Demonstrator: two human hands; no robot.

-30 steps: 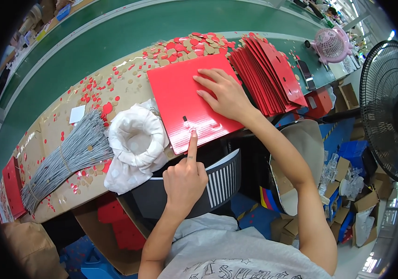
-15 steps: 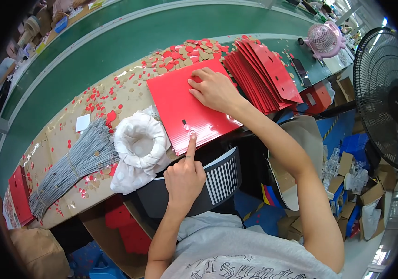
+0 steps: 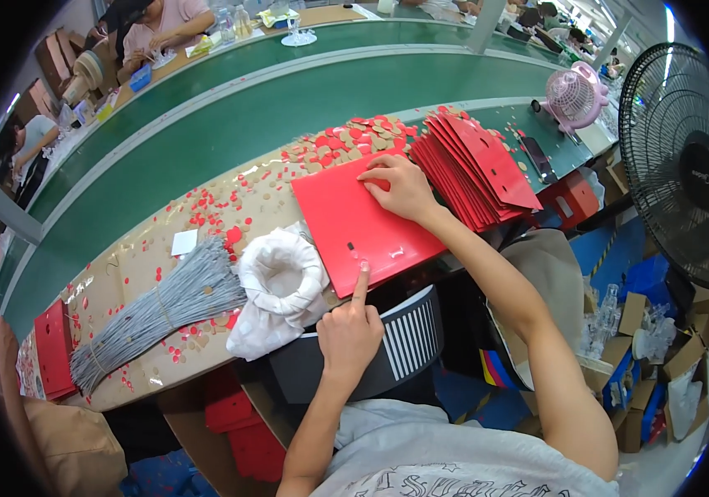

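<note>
I've 2 hands in view, both on 1 red board point(image 3: 342, 207) at approx. centre of the frame, flat on the table point(image 3: 135, 373); can't tell if more boards lie underneath. L hand point(image 3: 350, 338), lower centre: index straight, tip on the board's lower edge area nr. 1 small dark slot point(image 3: 350, 245); other fingers curled, can't tell if they hold anything. R hand point(image 3: 404, 189), upper part of same board: fingers loosely bent, gap betw. thumb & index, grasping nothing I can see.

Around it: 1 stack of red boards point(image 3: 495, 170) upper right, too tight to count; 1 white cloth point(image 3: 265, 333) in a ring just left of the board; 1 grey wire bundle point(image 3: 160, 308) further left; 1 white card point(image 3: 184, 243) above that; red & tan discs point(image 3: 321, 142), too many to count; 1 phone point(image 3: 538, 157) upper right; 2 fans at right, 1 pink fan point(image 3: 574, 95), 1 black fan point(image 3: 686, 166).

Writing: ornate lettering w/ outlined stars on the grey shirt point(image 3: 454, 439), bottom centre; small pale mark on the black fan's hub.
</note>
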